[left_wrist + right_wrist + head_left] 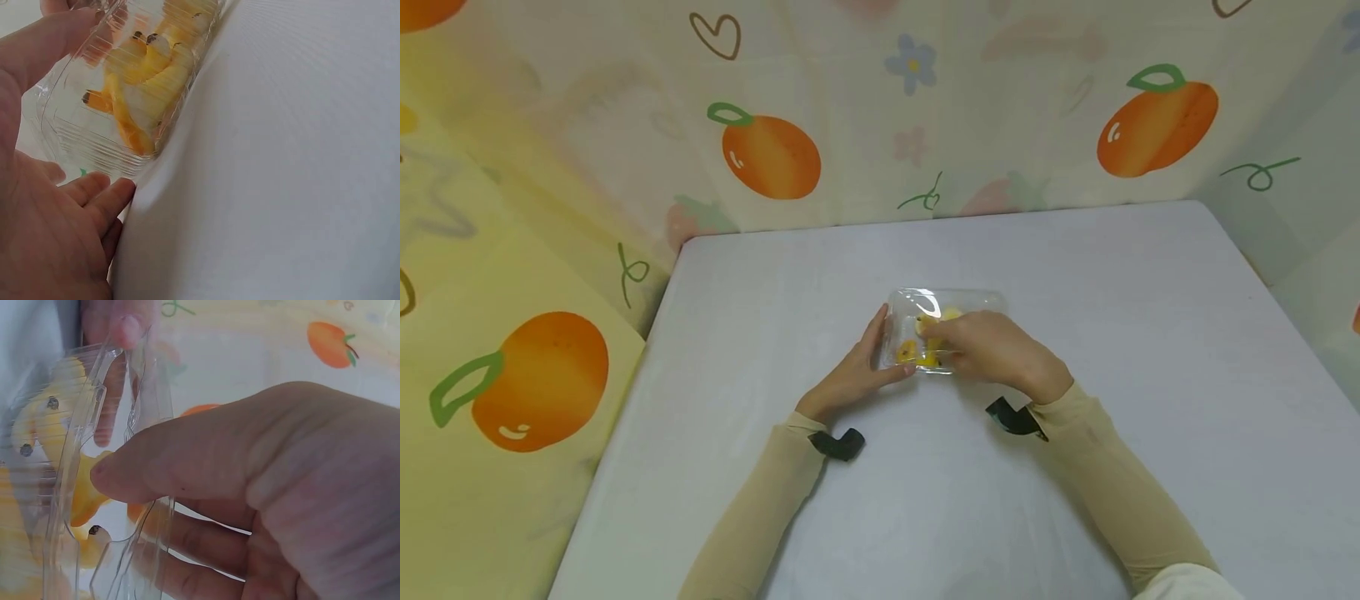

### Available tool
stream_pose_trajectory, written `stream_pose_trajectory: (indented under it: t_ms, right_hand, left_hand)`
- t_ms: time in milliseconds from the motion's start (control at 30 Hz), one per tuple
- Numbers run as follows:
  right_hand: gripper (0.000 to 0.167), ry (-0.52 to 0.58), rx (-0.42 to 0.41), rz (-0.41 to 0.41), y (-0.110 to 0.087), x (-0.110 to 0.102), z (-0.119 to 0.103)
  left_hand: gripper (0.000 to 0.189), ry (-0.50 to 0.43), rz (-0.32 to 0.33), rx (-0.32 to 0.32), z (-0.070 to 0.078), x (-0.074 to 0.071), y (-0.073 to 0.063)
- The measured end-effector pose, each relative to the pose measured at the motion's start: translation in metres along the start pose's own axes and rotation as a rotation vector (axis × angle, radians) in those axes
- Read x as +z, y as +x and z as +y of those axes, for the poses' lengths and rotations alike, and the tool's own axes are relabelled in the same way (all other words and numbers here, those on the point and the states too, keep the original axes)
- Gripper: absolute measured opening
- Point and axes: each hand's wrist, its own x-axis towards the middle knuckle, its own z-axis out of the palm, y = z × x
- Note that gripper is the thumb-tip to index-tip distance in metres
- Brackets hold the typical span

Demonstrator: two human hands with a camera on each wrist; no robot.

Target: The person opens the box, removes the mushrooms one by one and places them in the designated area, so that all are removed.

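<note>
A clear plastic clamshell box [992, 298] lies on the white table, with several small yellow pieces [907, 352] inside. Seen from the left wrist, these yellow pieces [147, 81] are curved with dark tips, rather like small bananas; their exact kind is unclear. My left hand [850, 379] spans the box's left end, thumb against the front edge and straight fingers along the side. At the front right, my right hand [1000, 354] pinches the box's rim, thumb on one side and fingers on the other. Whether the lid is fully closed cannot be told.
White cloth covers the table [1075, 258]. A curtain printed with oranges [771, 158] hangs behind it and along both sides. Dark straps [838, 445] stick out from both wrists near the cloth.
</note>
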Motion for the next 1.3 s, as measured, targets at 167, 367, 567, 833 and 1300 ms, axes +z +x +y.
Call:
stream_pose_trajectory:
  t_ms: [167, 367, 567, 833, 1300]
  right_hand:
    - [0.025, 0.007, 0.007, -0.017, -0.0008, -0.0023, -0.0006]
    - [0.024, 0.015, 0.001, -0.025, -0.0009, -0.0031, 0.0019]
    - [0.021, 0.025, -0.008, -0.008, -0.0017, -0.0039, 0.0028]
    - [0.031, 0.044, -0.002, 0.017, -0.003, -0.0037, 0.0022]
    - [0.022, 0.061, -0.031, 0.039, -0.0022, -0.0067, 0.0019]
  left_hand:
    - [0.11, -0.026, -0.001, 0.005, -0.0024, 0.0006, 0.0003]
    - [0.112, -0.021, -0.002, -0.004, -0.0031, 0.0002, 0.0012]
    - [0.114, -0.027, -0.011, 0.003, -0.0025, -0.0001, 0.0023]
    - [0.114, -0.025, -0.027, 0.002, -0.0015, -0.0011, 0.0019]
    - [0.111, -0.03, -0.043, 0.003, -0.0024, -0.0025, 0.0019]
